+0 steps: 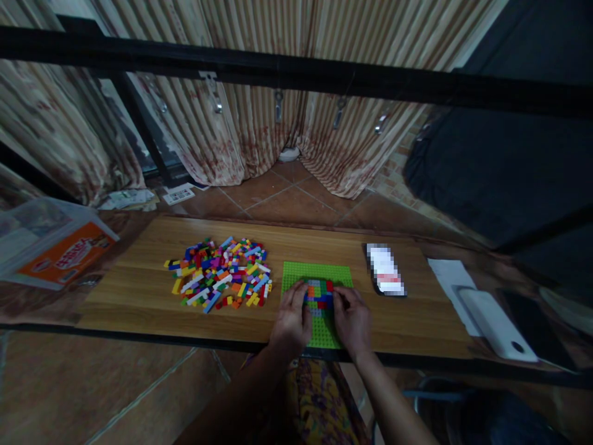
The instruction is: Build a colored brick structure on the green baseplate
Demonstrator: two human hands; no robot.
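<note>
A green studded baseplate point(324, 335) lies at the table's front edge. On its middle sits a small build of toy bricks point(319, 300) in grey, orange, green, red and blue. My left hand point(291, 318) presses its curled fingers and thumb to the build's left side. From the right, my right hand point(353, 318) pinches the build's edge by the red and blue bricks. Both hands rest low over the plate, and their fingertips are partly hidden. A loose pile of multicoloured bricks point(222, 272) is spread out to the left of the plate.
A phone point(385, 270) with a lit screen lies right of the baseplate on the wooden table point(319, 244). Farther right are a white device point(495, 324) and paper point(449, 278). A clear plastic bin point(60, 247) stands at left. A dark bar point(296, 71) with hooks crosses above.
</note>
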